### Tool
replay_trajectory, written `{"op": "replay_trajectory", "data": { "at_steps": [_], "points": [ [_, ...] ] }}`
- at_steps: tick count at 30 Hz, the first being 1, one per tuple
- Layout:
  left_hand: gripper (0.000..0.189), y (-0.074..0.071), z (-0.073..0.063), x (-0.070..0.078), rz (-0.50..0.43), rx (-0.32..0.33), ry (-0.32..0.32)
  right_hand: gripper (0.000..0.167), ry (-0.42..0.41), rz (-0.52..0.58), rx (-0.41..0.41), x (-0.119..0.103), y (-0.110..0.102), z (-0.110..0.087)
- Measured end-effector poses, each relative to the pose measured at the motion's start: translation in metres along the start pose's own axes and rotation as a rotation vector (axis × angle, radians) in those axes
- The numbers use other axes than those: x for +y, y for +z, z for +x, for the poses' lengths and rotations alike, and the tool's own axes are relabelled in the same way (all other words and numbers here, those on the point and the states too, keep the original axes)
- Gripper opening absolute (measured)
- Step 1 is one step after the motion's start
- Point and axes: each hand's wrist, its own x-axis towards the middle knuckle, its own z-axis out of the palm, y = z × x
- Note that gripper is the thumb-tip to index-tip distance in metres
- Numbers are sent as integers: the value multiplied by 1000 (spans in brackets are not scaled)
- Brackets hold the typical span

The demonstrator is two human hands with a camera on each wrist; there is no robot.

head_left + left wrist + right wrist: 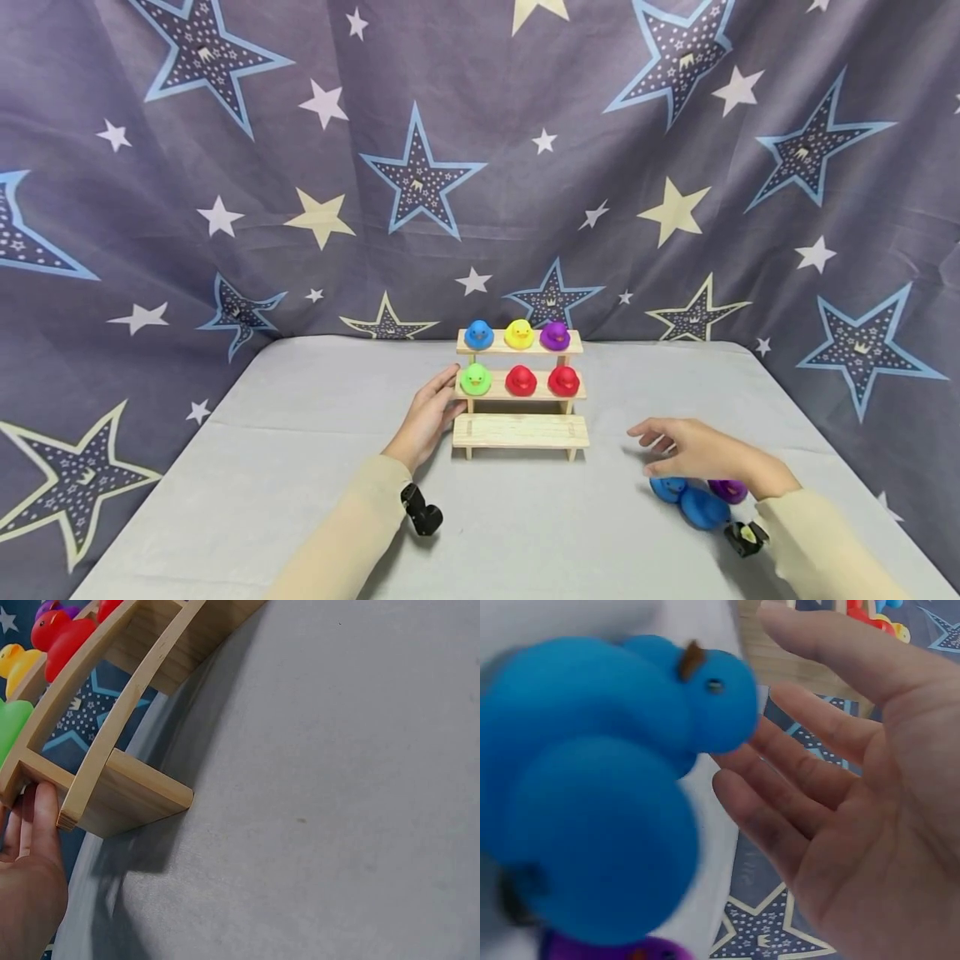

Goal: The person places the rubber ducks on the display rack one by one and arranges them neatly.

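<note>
A three-step wooden shelf (521,430) stands on the table. My left hand (429,421) touches its left end, fingers straight against the side in the left wrist view. Along the top step sit a blue duck (478,335), a yellow duck (519,334) and a purple duck (555,336). The middle step holds a green duck (476,379) and two red ducks (521,381). On the right, my right hand (701,450) hovers by two blue ducks (705,508) and a purple duck (727,491). Its fingers are spread and hold nothing in the right wrist view.
A light grey cloth covers the table (300,433). Behind it hangs a dark curtain (480,242) with a star pattern. Small black devices (422,510) are at both wrists. The bottom step of the shelf is bare.
</note>
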Motion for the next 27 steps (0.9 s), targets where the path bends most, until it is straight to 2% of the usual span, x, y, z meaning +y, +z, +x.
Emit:
{"op": "replay_trajectory", "data": {
  "at_steps": [8,15,23,27],
  "points": [
    [59,0,0,-1,-1,0,-4,53,21,46,-35,5,9,-11],
    [60,1,0,0,-10,-6,1,62,81,-32,-41,8,16,-16],
    [59,-1,1,-1,-12,-2,4,60,50,-70,-40,10,20,-20],
    [59,-1,1,-2,-13,-7,5,61,87,-56,-46,11,20,-21]
  ]
}}
